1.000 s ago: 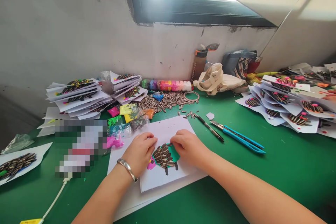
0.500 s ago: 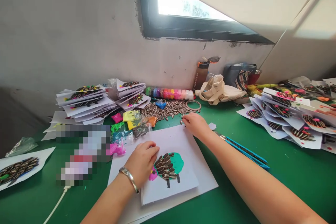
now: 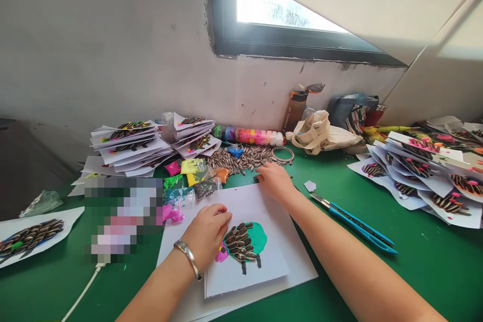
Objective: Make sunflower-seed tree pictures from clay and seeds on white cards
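Note:
My left hand point(image 3: 207, 234), a silver bangle at its wrist, rests at the left of a white sheet point(image 3: 260, 279). Its fingers are curled together; what they hold, if anything, is hidden. Beside its fingertips is a clay animal with a green body point(image 3: 258, 238), pink head point(image 3: 222, 253) and short dark legs. Striped sunflower seeds point(image 3: 238, 242) overlap across the left part of the body. Beyond the sheet's far edge, my right hand point(image 3: 274, 181) pinches a sunflower seed point(image 3: 256, 178) at its fingertips, close to the loose seed pile point(image 3: 245, 159).
Bags of coloured clay point(image 3: 194, 173) lie left of the seeds. Stacks of seed pictures stand at left point(image 3: 130, 148) and right point(image 3: 418, 171). A blue utility knife point(image 3: 358, 224) lies by my right forearm. A bottle point(image 3: 295, 110) and cloth bag point(image 3: 320, 133) stand at the wall.
My view has shifted slightly left. My right hand has drawn back a little from the seed pile, exposing more of the knife and a paper scrap. My left hand has stayed on the sheet.

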The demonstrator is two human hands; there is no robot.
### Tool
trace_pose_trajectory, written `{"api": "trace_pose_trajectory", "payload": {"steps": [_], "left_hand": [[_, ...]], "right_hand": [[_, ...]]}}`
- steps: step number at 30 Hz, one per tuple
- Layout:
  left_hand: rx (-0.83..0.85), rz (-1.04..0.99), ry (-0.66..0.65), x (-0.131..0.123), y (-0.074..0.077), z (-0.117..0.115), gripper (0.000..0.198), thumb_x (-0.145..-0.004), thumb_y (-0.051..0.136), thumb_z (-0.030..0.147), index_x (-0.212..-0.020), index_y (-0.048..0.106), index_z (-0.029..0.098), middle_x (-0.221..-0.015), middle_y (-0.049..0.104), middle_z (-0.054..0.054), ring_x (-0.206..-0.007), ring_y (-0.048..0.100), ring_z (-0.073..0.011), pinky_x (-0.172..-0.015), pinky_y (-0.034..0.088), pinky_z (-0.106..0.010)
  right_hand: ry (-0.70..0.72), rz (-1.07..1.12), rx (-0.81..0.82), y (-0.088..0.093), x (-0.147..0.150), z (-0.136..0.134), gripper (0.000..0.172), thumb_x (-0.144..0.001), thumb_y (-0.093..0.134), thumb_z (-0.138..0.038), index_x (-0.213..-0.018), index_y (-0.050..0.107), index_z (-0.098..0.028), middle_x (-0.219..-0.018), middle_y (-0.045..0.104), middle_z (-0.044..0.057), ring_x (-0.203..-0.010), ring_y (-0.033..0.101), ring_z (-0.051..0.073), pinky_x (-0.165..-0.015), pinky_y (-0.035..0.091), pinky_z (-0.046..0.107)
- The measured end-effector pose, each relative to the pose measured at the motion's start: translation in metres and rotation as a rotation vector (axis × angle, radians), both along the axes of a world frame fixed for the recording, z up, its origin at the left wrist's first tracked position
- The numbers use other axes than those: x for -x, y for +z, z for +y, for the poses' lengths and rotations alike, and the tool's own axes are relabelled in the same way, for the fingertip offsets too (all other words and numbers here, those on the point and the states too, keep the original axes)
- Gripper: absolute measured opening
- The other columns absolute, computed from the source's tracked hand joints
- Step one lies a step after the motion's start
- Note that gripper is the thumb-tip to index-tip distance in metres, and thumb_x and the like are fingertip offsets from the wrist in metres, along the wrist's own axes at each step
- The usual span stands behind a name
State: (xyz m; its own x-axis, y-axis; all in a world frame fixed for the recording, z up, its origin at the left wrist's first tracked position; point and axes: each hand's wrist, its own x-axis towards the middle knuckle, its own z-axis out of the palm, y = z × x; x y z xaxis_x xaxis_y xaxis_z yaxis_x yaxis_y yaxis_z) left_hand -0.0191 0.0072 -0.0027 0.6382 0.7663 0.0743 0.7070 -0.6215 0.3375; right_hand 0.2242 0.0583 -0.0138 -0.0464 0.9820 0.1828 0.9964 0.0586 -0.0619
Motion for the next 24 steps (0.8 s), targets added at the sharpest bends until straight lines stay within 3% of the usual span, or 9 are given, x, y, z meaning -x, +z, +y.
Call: {"api": "trace_pose_trajectory", "payload": {"steps": [6, 11, 12, 14, 17, 24], "left_hand": [[-0.007, -0.006, 0.001, 0.002, -0.003, 0.001, 0.031, -0.086, 0.044, 0.009, -0.100, 0.069, 0.021, -0.112, 0.063, -0.008, -0.101, 0.058, -0.0233, -0.089, 0.049, -0.037], [0.016, -0.023, 0.001, 0.003, -0.003, 0.000, 0.029, -0.086, 0.046, 0.010, -0.101, 0.069, 0.020, -0.112, 0.062, -0.009, -0.101, 0.058, -0.0240, -0.090, 0.049, -0.038], [0.020, -0.027, 0.000, 0.003, -0.003, 0.000, 0.029, -0.086, 0.046, 0.010, -0.100, 0.069, 0.020, -0.112, 0.062, -0.009, -0.101, 0.057, -0.0240, -0.090, 0.048, -0.038], [0.027, -0.033, -0.007, 0.002, -0.003, -0.001, 0.028, -0.086, 0.047, 0.010, -0.099, 0.070, 0.020, -0.111, 0.063, -0.009, -0.100, 0.057, -0.0238, -0.090, 0.048, -0.038], [0.032, -0.022, -0.008, 0.001, -0.003, -0.001, 0.028, -0.085, 0.048, 0.010, -0.100, 0.069, 0.020, -0.111, 0.062, -0.009, -0.101, 0.056, -0.0242, -0.091, 0.047, -0.039], [0.033, -0.019, -0.001, 0.000, -0.002, 0.000, 0.027, -0.084, 0.050, 0.010, -0.100, 0.069, 0.020, -0.114, 0.061, -0.008, -0.104, 0.056, -0.0238, -0.093, 0.046, -0.037]], "right_hand": [[0.001, 0.076, 0.011, 0.002, 0.010, 0.000, 0.016, -0.083, 0.049, -0.009, -0.084, 0.063, -0.016, -0.090, 0.062, 0.011, -0.083, 0.055, 0.020, -0.067, 0.036, 0.028], [0.029, 0.233, -0.032, 0.020, 0.013, -0.047, 0.023, -0.094, 0.035, -0.017, -0.097, 0.058, -0.019, -0.088, 0.064, 0.004, -0.079, 0.056, 0.016, -0.068, 0.041, 0.025], [0.066, 0.293, -0.030, 0.022, 0.014, -0.060, 0.023, -0.095, 0.036, -0.021, -0.095, 0.058, -0.021, -0.087, 0.065, 0.002, -0.079, 0.057, 0.014, -0.069, 0.042, 0.023], [0.147, 0.657, 0.010, 0.023, 0.016, -0.085, 0.016, -0.091, 0.045, -0.023, -0.088, 0.061, -0.022, -0.085, 0.066, 0.000, -0.078, 0.059, 0.014, -0.069, 0.044, 0.022], [0.146, 0.943, 0.144, 0.017, 0.023, -0.111, 0.016, -0.087, 0.051, -0.024, -0.086, 0.066, -0.022, -0.086, 0.069, 0.000, -0.080, 0.062, 0.015, -0.072, 0.046, 0.024], [0.224, 0.806, 0.145, 0.009, 0.029, -0.114, 0.019, -0.085, 0.049, -0.016, -0.086, 0.068, -0.022, -0.079, 0.068, -0.001, -0.076, 0.060, 0.014, -0.069, 0.044, 0.025]]}}
